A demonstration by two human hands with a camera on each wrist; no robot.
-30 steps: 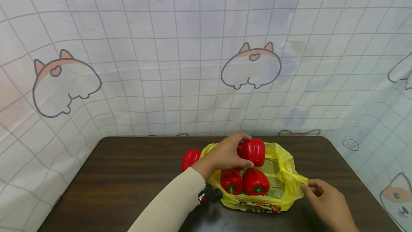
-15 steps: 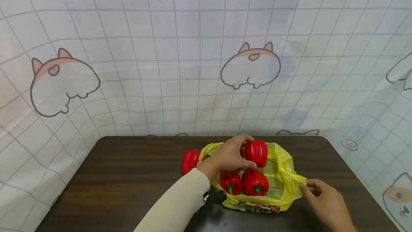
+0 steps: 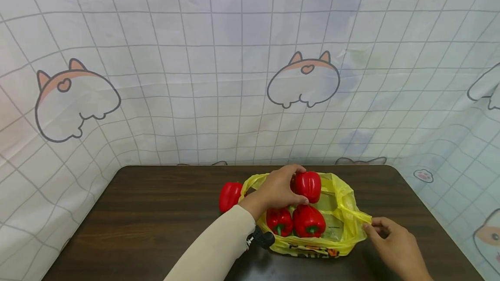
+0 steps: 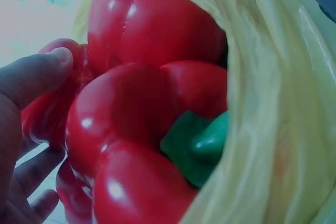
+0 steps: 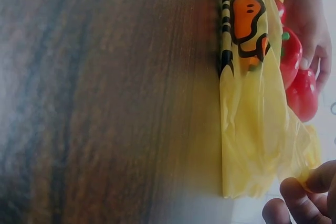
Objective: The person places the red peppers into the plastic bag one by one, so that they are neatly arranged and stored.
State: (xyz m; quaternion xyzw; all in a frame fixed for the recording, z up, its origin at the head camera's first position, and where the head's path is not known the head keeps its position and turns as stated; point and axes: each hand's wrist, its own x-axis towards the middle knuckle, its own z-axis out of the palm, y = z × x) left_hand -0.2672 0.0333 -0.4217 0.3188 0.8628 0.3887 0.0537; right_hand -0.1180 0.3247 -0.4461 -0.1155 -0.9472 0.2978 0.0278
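My left hand grips a red bell pepper at the back of an open yellow plastic bag. Two more bell peppers lie in the front of the bag, a left one and a right one, with green stems facing me. Close up in the left wrist view, thumb and fingers reach round a pepper behind the nearer ones. My right hand pinches the bag's right edge between thumb and fingers, drawing that edge outward, as the right wrist view also shows.
Another red bell pepper stands on the dark wooden table, just left of the bag and partly behind my left arm. A white gridded cloth with cartoon animals hangs behind the table and along its sides.
My left forearm has shifted a little to the right, and the held pepper sits slightly lower. My right hand keeps its pinch on the bag edge, nearly still.
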